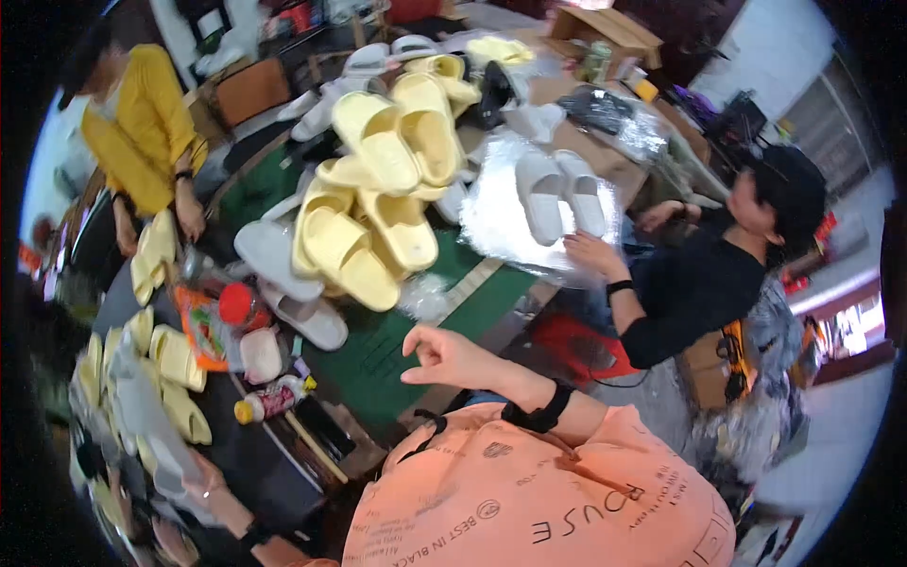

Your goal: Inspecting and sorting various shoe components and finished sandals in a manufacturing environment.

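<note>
At the lower left, my left hand [203,484] is smeared by motion, its fingers closed at the end of a grey slipper [142,416]. Yellow slippers [179,359] lie around and under that slipper. My right hand [446,357] is raised in front of my orange shirt, above the near edge of the green mat [378,373]. Its fingers are loosely curled, thumb and forefinger apart, with nothing between them. Beyond it rises a big heap of yellow slippers [402,231], with grey slippers [274,255] on its left side.
A co-worker in black [699,274] touches a grey slipper pair [546,198] on shiny plastic bags [491,189] at right. At far left stands a person in yellow [142,113]. A red-lidded jar [244,307], a bottle [274,402] and an orange packet [200,326] crowd the table's left side.
</note>
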Demonstrator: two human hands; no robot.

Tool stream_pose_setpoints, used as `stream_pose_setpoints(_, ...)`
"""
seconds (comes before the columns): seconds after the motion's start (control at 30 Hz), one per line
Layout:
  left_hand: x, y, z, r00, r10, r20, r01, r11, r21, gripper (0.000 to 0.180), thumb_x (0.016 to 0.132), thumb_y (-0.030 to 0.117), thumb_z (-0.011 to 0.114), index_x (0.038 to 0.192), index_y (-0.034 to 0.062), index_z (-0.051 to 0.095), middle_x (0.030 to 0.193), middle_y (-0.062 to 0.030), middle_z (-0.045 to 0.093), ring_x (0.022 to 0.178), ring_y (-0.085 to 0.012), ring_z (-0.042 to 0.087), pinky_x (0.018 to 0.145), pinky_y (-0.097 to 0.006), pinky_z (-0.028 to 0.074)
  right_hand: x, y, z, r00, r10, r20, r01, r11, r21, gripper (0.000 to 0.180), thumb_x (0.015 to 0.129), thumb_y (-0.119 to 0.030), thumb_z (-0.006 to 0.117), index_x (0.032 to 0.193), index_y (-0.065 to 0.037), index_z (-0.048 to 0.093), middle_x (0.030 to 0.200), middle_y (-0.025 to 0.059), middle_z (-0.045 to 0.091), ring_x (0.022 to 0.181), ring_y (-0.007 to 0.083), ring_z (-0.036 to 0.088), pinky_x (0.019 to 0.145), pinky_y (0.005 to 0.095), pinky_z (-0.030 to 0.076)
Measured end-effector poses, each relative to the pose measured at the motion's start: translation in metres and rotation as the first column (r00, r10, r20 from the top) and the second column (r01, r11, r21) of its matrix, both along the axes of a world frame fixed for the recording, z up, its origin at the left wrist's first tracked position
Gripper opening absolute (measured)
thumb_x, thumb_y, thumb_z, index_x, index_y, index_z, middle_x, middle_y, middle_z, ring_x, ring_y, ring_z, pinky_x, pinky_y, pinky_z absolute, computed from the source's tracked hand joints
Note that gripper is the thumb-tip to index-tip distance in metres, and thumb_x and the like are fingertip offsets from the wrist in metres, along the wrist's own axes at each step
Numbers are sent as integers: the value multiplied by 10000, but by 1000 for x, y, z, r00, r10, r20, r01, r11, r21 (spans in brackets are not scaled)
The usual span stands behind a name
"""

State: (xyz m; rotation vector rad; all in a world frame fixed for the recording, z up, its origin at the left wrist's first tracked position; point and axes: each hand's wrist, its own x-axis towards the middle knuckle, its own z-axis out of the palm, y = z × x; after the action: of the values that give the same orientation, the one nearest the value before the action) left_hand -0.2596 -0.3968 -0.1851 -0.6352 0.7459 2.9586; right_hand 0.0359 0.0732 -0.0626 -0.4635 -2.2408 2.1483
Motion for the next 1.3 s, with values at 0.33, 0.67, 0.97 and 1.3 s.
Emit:
stream_pose_setpoints(0.33, 190, 281, 92, 859, -503, 98, 512, 851, -117, 354, 783, 178, 458, 1105, 52, 385, 1073, -80, 462, 958, -209, 463, 823, -362, 411, -13, -16, -5, 980, 170, 105, -165, 985, -54, 456, 695, -154, 640, 1072, -15, 425, 576, -39, 337, 530, 48, 312, 478, 195, 264)
stream_pose_setpoints(0.67, 222, 359, 84, 609, -788, 87, 788, 590, -179, 357, 799, 233, 456, 1082, 33, 370, 1013, -83, 450, 915, -188, 460, 769, -323, 422, 30, 5, -40, 890, -438, -131, 347, 834, -429, 464, 702, -72, 628, 1099, 8, 401, 1065, 74, 465, 955, 136, 454, 821, 263, 394)
stream_pose_setpoints(0.97, 192, 362, 54, 574, -800, 174, 818, 571, -69, 295, 790, 222, 466, 1041, 68, 442, 1046, -44, 475, 961, -201, 452, 826, -355, 366, 50, 29, -59, 766, -571, -294, 530, 821, -213, 321, 700, -101, 613, 982, -24, 481, 880, 9, 513, 771, 69, 472, 636, 207, 416)
stream_pose_setpoints(1.3, 152, 276, -22, 597, -796, 100, 704, 461, -540, 538, 702, -93, 374, 1207, 43, 250, 1166, -124, 360, 1078, -245, 377, 891, -381, 328, 64, 72, -84, 986, -164, -23, 161, 913, 375, 376, 677, -229, 506, 960, 17, 490, 799, 195, 550, 715, 278, 547, 637, 337, 423)
